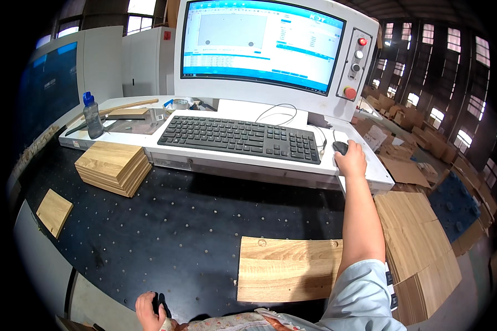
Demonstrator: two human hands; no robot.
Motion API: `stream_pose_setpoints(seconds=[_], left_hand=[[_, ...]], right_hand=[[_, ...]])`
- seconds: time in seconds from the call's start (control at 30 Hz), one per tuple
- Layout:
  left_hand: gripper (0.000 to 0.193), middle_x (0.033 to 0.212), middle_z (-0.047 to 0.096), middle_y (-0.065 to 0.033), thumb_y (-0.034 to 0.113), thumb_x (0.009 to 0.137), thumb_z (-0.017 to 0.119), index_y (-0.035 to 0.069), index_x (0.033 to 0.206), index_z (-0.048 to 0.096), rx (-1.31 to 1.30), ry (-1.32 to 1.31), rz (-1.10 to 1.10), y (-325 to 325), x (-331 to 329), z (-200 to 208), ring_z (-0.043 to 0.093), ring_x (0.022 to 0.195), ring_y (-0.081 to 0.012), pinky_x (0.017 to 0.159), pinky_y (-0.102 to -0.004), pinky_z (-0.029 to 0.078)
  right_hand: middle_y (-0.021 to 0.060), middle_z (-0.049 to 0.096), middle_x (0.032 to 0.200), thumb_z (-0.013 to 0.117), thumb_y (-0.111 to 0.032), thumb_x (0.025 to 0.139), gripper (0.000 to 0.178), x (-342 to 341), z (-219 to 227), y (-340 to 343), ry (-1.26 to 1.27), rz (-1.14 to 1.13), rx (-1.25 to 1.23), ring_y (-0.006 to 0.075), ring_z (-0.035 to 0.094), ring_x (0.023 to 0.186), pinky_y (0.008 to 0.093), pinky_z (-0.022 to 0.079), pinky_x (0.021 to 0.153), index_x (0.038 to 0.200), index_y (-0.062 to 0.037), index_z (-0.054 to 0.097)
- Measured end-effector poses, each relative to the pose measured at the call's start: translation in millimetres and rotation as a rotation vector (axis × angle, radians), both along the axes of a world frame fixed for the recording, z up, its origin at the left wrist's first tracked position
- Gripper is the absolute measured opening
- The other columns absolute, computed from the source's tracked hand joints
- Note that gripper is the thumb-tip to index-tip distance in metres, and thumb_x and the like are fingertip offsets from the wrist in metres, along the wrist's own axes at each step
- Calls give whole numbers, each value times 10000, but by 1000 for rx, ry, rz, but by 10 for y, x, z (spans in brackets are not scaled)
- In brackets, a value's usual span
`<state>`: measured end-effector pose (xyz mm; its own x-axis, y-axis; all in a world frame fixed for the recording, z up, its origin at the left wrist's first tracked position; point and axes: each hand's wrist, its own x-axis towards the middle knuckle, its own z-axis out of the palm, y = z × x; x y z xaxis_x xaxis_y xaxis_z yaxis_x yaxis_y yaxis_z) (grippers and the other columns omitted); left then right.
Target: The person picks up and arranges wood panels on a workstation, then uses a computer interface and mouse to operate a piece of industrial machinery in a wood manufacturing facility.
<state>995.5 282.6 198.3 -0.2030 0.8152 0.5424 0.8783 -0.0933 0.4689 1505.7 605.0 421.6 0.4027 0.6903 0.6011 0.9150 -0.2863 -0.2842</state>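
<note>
Our right hand [352,161] grasps the black mouse [340,147], right of the keyboard [237,138] on the white shelf [374,175] | Our left hand [147,310] bends at a dark object [160,302]; we cannot tell whether it grips.

A lit monitor [248,52], top center, carries white block letters [318,18] in its blue header; a red sign [167,35] marks a cabinet [142,69], upper left; smaller print is illegible.

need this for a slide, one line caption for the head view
Right hand on a black mouse beside the keyboard, wood-grain boards on the dark table.
</note>
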Motion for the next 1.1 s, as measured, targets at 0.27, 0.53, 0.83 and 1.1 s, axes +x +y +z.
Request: stream_pose_setpoints(seconds=[0.27, 0.53, 0.83, 1.1], left_hand=[[435, 987, 571, -189, -9, 554, 608, 12, 983, 536, -13, -29, 4, -2, 9, 21, 529, 945, -386, 860, -448, 411], [433, 992, 572, -190, 15, 562, 611, 9, 989, 537, -28, -25, -17, -2, -49, -26, 526, 948, -387, 855, -452, 412], [437, 988, 570, -189, 23, 563, 609, 13, 993, 535, -26, -18, -10, -4, -55, -49, 526, 944, -388, 859, -449, 410], [443, 985, 570, -191, 15, 555, 608, 13, 991, 528, -4, 7, -6, 1, -49, -56, 527, 936, -391, 853, -453, 412]], right_hand=[[125, 516, 1161, 657, -300, 709, 554, -47, 8, 19, 1, 8, -7, 331, 516, 1059, 461, 435, 867, 1198, -91, 503], [119, 515, 1168, 650, -302, 716, 543, -69, 20, -1, 16, -19, -20, 327, 515, 1063, 459, 425, 879, 1202, -106, 508], [119, 517, 1161, 648, -296, 711, 542, -64, -1, 8, 14, -9, -4, 330, 514, 1061, 456, 424, 877, 1200, -108, 509], [109, 528, 1138, 644, -288, 708, 520, -65, 4, 20, 13, 0, -8, 331, 520, 1044, 467, 429, 863, 1180, -109, 517]])
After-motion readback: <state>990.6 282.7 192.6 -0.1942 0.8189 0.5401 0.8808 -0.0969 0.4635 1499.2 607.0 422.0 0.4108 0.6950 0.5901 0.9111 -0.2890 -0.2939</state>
